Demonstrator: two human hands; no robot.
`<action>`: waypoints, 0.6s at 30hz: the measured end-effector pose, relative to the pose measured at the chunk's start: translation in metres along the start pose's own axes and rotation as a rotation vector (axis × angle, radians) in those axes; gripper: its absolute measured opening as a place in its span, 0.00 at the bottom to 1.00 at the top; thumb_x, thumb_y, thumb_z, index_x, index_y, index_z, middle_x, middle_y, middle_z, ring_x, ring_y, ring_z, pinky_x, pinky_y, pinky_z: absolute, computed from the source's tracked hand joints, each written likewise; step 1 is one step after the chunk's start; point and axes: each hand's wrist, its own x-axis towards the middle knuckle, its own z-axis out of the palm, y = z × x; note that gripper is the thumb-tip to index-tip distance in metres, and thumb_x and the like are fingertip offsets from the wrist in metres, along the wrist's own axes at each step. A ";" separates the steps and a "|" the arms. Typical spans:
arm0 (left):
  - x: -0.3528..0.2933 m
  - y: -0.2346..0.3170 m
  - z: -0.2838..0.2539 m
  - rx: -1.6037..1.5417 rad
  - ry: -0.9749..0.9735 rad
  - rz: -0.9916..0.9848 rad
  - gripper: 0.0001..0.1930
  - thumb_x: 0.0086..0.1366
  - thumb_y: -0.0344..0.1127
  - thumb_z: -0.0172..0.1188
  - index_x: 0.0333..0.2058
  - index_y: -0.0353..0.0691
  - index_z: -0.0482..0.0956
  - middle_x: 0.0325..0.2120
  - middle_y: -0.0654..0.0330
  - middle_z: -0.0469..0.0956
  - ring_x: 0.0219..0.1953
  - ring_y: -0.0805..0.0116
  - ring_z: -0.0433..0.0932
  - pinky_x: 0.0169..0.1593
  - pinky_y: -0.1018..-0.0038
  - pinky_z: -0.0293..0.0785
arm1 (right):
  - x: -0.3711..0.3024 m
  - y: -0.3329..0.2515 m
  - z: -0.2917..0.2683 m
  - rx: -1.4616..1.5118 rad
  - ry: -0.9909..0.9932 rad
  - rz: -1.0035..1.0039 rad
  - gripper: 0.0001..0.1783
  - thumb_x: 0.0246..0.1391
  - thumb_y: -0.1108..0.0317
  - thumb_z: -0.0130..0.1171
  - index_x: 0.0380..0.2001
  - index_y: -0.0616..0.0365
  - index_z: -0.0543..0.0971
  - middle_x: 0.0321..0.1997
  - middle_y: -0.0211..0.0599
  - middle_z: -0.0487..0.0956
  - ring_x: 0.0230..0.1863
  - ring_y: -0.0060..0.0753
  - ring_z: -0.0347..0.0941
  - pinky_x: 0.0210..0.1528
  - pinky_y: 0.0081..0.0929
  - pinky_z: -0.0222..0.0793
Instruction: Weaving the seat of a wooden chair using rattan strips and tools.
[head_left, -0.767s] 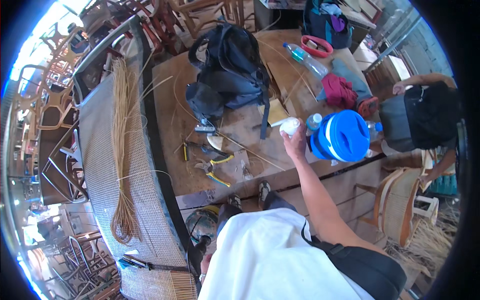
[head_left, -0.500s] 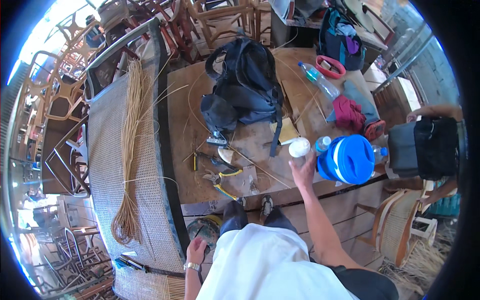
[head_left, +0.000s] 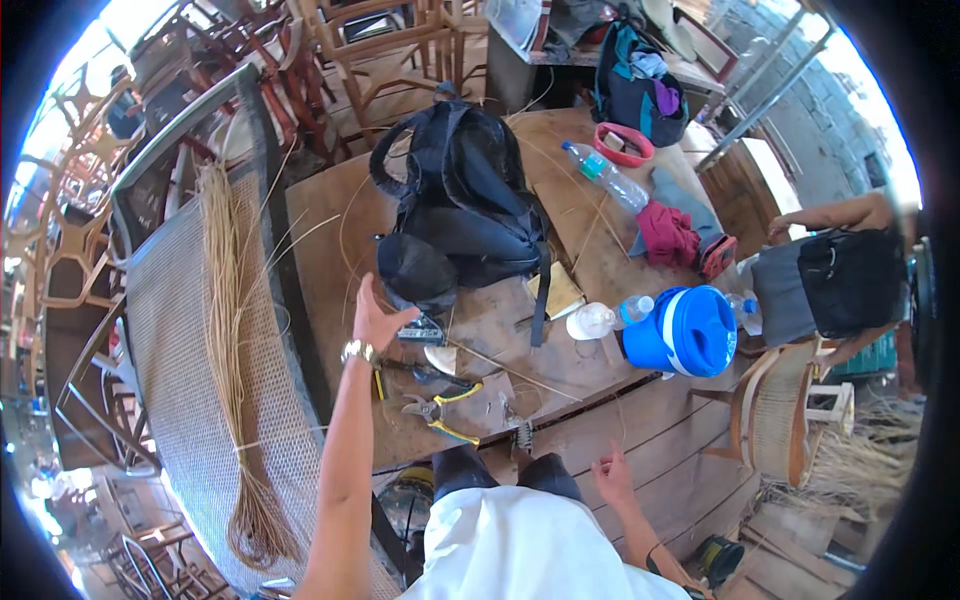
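My left hand (head_left: 376, 318) reaches over the wooden table, fingers stretched and thumb spread, with nothing visible in it. It is beside a black cap (head_left: 415, 275) and a small dark box (head_left: 420, 329). Below it lie yellow-handled pruning shears (head_left: 440, 411), dark-handled pliers (head_left: 437, 376) and a pale half-round piece (head_left: 440, 358). My right hand (head_left: 613, 478) hovers past the table's front edge, forefinger extended and other fingers partly curled. A thin strand shows just above it; whether they touch is unclear. A white bottle (head_left: 591, 321) stands by the blue water jug (head_left: 692, 333).
A black backpack (head_left: 467, 190) covers the middle of the table (head_left: 330, 215). At left, a cane bundle (head_left: 228, 330) lies on a woven panel (head_left: 170, 300). A person's arm (head_left: 835, 216) and a cane-backed chair (head_left: 775, 410) are at right. Clear plastic bottles (head_left: 610, 178) stand or lie about.
My left hand has risen from low beside the table to above the tabletop near the cap. My right hand has left the white bottle and drawn back toward me. The view has shifted.
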 end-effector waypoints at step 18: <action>0.187 -0.014 0.125 -0.644 -0.289 -0.087 0.44 0.42 0.34 0.80 0.57 0.42 0.65 0.48 0.60 0.77 0.51 0.68 0.75 0.57 0.69 0.69 | -0.014 -0.063 0.037 0.158 0.062 0.001 0.29 0.55 0.68 0.61 0.59 0.59 0.67 0.32 0.35 0.79 0.30 0.27 0.75 0.35 0.26 0.72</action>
